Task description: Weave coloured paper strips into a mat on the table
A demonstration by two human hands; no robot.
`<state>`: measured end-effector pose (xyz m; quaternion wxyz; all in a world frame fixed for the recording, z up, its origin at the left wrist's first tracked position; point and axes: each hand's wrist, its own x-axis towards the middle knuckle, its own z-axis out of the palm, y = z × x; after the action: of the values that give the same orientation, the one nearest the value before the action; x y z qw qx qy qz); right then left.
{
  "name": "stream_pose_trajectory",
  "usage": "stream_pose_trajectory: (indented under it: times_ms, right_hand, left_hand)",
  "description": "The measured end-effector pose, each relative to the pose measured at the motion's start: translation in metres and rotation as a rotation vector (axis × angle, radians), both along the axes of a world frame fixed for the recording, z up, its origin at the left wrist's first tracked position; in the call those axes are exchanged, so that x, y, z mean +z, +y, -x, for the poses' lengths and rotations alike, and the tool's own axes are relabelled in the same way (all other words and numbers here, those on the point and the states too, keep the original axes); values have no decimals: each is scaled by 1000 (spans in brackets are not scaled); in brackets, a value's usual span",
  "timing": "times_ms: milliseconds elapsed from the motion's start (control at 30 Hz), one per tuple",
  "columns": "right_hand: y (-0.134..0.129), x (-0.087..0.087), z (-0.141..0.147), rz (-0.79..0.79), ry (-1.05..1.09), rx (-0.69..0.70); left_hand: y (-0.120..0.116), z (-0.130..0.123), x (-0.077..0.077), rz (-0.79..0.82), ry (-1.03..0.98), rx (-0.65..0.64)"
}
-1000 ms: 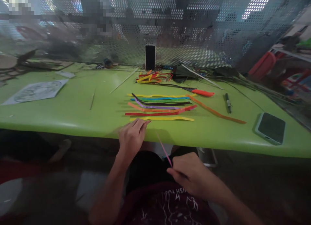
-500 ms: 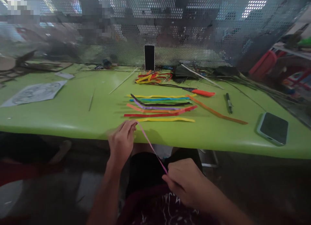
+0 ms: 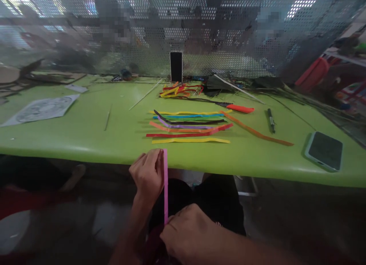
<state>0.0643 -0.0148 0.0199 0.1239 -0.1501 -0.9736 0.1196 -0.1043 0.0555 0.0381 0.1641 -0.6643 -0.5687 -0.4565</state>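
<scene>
– What is hidden or hard to make out?
– The lower end of the pink strip is covered by the right hand, whose fingers are mostly hidden behind its own back. Both forearms are cut off by the bottom of the view. Shapes behind the perforated screen are blurred, and the drawing on the paper sheet cannot be made out.
– How are the arms posed?
– The left hand is raised by the near edge of the desk, its forearm slanted up from below. The right hand is held lower, nearer the body, its forearm angled in from the lower right.
– And the grip?
– The strip's upper end is pinched between the left thumb and fingers; its lower end is gripped in the closed right hand. It is stretched straight between them, apart from the row of coloured strips laid on the desk.
</scene>
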Motion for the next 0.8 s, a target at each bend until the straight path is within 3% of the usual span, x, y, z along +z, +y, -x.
stream_pose_trajectory:
  times_ms: [133,267,433,533,667,800]
  right_hand:
    - [0,4,7,20,-29,25]
    - [1,2,7,3,-28,-2]
    - [12,10,-21,122,63,-142]
    - [28,27,-58,121,229,-303]
    - [54,52,-104,-16,366,-610]
    - [74,61,-125,-89,406,-724]
  left_hand:
    - [-5,-11,-5,27,-66,85]
    - [-3,-14,-7,40,-46,72]
    - [8,2,-1,75,35,53]
    - [9,19,9,155,36,-46]
    - [-1,36,21,303,10,-243]
    - [-9,37,24,410,-56,-440]
